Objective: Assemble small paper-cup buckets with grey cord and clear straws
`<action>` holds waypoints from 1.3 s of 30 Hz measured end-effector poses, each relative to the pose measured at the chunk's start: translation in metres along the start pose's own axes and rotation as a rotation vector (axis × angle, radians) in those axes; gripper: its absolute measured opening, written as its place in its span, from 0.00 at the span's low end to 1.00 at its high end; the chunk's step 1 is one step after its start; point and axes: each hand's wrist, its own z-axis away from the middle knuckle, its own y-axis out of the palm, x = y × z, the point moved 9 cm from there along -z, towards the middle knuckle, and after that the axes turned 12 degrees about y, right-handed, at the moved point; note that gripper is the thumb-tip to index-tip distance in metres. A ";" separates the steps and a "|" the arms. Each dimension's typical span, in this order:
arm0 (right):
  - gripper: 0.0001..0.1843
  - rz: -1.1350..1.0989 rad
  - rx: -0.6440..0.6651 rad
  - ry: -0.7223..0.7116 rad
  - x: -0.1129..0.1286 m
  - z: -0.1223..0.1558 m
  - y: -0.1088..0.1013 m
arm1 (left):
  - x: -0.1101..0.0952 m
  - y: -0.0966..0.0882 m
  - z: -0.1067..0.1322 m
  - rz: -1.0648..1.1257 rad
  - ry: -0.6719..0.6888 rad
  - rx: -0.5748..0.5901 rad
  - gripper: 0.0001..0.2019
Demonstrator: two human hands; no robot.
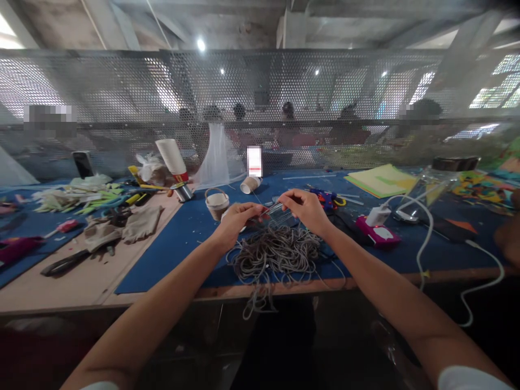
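Note:
Above a heap of grey cord [278, 254], my left hand [239, 216] and my right hand [303, 208] are close together, both with fingers pinched. Between them is a clear, shiny piece of plastic [280, 215], perhaps a thin bag; its exact kind is hard to make out. The fingertips of both hands are on it. A small handled basket [217, 203] wrapped in pale cord stands left of my left hand. Behind the hands a cord-wrapped cup [248, 186] lies on its side. A blue glue gun [325, 199] rests just beyond my right hand.
Stacked paper cups [170, 157] lean on a tin [182, 192] at left, near work gloves [142, 223] and scissors [67, 264]. To the right are a magenta power box [377, 233], white cable [428, 233], a clear jar [430, 187] and coloured sheets [379, 181]. Cord hangs over the front edge.

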 end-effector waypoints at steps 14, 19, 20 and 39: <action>0.13 -0.117 -0.012 0.007 -0.002 -0.004 -0.009 | 0.008 0.023 -0.002 0.348 -0.149 0.151 0.14; 0.14 -0.175 -0.101 0.008 -0.004 -0.007 -0.022 | 0.008 0.022 -0.007 0.354 -0.146 0.121 0.12; 0.14 -0.185 -0.118 0.010 -0.005 -0.007 -0.025 | 0.009 0.021 -0.008 0.344 -0.140 0.114 0.12; 0.13 -0.134 -0.261 0.005 -0.013 -0.013 -0.044 | 0.020 0.024 -0.024 0.342 -0.120 0.127 0.09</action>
